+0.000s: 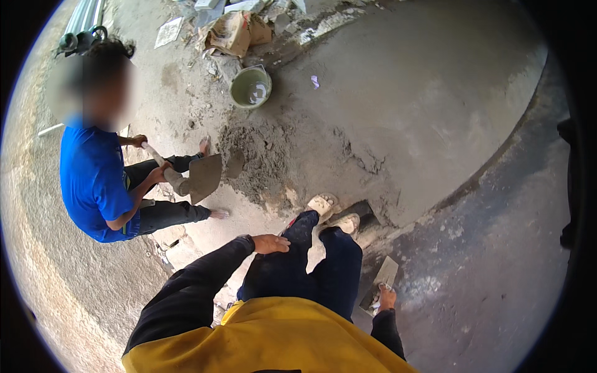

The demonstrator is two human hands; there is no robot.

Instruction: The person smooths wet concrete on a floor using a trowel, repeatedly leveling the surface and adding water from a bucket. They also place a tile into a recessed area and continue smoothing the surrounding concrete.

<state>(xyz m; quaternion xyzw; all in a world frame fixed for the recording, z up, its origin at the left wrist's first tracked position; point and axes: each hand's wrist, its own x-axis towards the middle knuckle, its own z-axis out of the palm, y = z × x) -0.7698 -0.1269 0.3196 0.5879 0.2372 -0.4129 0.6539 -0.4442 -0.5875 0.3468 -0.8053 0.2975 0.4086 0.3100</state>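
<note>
Ahead, mortar (255, 158) lies before a bucket (245, 84); right hand (386, 298) grips trowel (387, 271), left hand (271, 244) rests unclenched on thigh (273, 273).

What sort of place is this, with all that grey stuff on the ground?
Most likely a building site: there's a lumpy heap of what looks like mortar or concrete, another person holding a shovel, and a flat trowel in the wearer's right hand.

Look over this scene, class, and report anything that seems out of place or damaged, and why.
A small purple scrap lies on the smooth grey surface, right of the green bucket; its colour stands out against the plain grey. Above the bucket in the picture, brown packaging looks crumpled and misshapen.
</note>
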